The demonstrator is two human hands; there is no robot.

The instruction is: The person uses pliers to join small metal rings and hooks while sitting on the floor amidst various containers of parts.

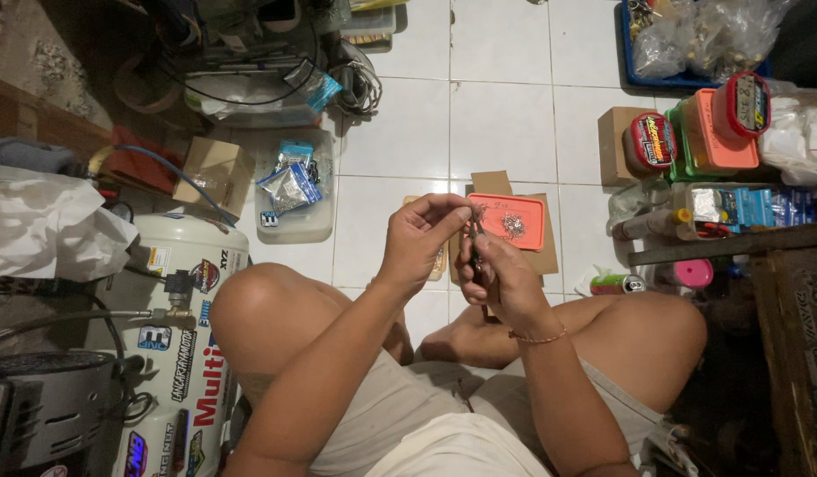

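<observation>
— While both hands meet above the orange tray [505, 221], what sits between them?
— A small dark part [475, 252], mostly hidden. The left hand [419, 243] pinches its top; the right hand [501, 281] is clenched around its lower end.
— And the tray's contents?
— Tiny metal bits [513, 225], too small to identify.

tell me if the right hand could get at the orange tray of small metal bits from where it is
Probably yes. The right hand sits just in front of the orange tray on the floor, with nothing between them, though its grip is on a small dark part.
</observation>
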